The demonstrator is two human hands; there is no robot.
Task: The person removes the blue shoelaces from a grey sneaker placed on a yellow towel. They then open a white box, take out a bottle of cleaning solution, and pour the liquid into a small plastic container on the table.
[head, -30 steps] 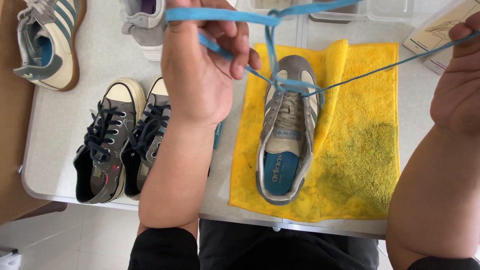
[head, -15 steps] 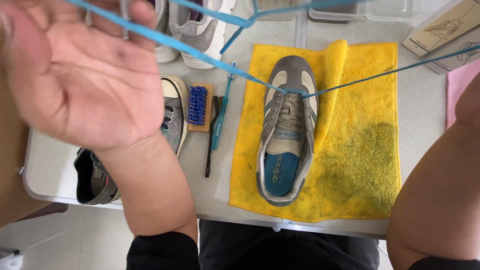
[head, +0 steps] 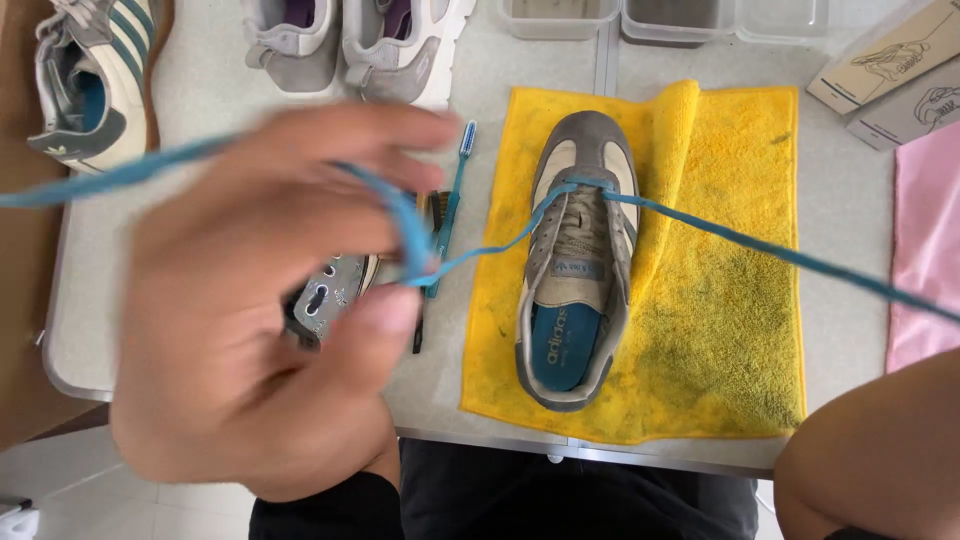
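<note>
A grey and cream sneaker with a blue insole lies toe-away on a yellow towel. A blue lace runs through its front eyelets and stretches out to both sides. My left hand, large and blurred close to the camera, pinches the left run of the lace between thumb and fingers. The lace's tail goes on past the hand to the left edge. The right run of the lace leaves the frame at the right. Only my right forearm shows at the bottom right; the hand itself is out of view.
A blue toothbrush lies left of the towel. A dark sneaker peeks out behind my left hand. A grey pair and a striped sneaker sit at the back left. Clear tubs, cardboard boxes and a pink cloth are at the right.
My left hand has dropped lower and turned, its fingers now closed on the lace that earlier lay across the open palm. My right hand has gone out of the frame.
</note>
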